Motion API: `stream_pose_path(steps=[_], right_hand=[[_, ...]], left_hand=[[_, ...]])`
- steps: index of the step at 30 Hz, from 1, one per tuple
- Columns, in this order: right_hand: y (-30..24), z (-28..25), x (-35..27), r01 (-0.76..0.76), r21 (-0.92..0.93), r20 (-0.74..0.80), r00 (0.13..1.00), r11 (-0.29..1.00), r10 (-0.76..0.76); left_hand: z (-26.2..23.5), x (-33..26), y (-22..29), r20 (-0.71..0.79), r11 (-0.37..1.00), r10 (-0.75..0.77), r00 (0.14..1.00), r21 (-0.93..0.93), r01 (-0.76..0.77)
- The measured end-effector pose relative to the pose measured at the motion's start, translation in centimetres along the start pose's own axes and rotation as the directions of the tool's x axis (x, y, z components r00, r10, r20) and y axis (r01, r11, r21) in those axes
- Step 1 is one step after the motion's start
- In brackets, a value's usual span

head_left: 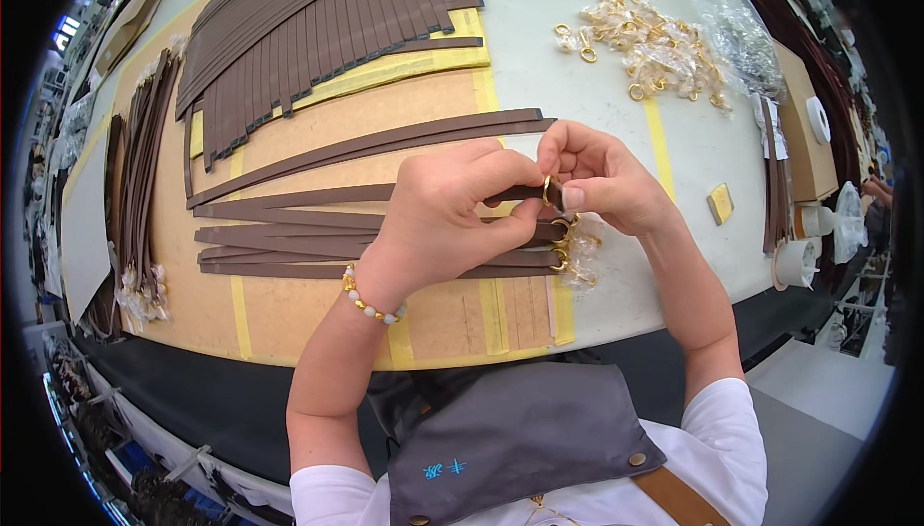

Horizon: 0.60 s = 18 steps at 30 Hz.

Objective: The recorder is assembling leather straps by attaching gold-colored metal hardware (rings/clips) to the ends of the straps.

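My left hand [452, 208] pinches a long brown strap [361, 195] close to its right end. On that end sits a gold metal ring [548, 191], between my two hands. My right hand [606, 175] is closed, thumb and fingers gripping the strap's tip just beyond the ring; the tip is mostly hidden by them. Below my hands lie several brown straps with gold rings [559, 258] at their right ends, wrapped in clear plastic [582, 252]. Just above, two plain brown straps [443, 128] extend to the right, with no hardware visible on them.
A large fanned stack of brown straps [318, 35] covers the back left. Wrapped gold hardware [654, 40] is heaped at the back right, beside a clear plastic bag [736, 21]. A yellow block [721, 204] lies at right. Bundled straps [144, 189] lie at left.
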State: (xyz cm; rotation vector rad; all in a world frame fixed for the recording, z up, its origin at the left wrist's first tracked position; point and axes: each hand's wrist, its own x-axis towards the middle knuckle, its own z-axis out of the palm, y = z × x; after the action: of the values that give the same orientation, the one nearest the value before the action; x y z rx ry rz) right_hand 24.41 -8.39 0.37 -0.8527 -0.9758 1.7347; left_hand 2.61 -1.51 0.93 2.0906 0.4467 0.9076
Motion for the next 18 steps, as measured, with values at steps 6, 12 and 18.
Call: stream_pose_path(steps=[6,12,18], right_hand=[[0.5,1.5,-0.5,-0.172,-0.451,-0.246,0.967,0.876,0.064],[0.2,1.0,-0.6,-0.177,-0.424,-0.264,0.962,0.888,0.066],[-0.4,1.0,-0.5,-0.199,-0.325,-0.194,0.971,0.925,0.140]], left_hand=[[1.4,-0.6,-0.8,0.059,0.946,0.082,0.995,0.310,-0.097],[1.0,-0.1,-0.6,0.059,0.991,-0.128,0.990,0.031,0.126],[0.5,-0.2,-1.3,0.133,0.979,-0.191,0.972,-0.048,0.199]])
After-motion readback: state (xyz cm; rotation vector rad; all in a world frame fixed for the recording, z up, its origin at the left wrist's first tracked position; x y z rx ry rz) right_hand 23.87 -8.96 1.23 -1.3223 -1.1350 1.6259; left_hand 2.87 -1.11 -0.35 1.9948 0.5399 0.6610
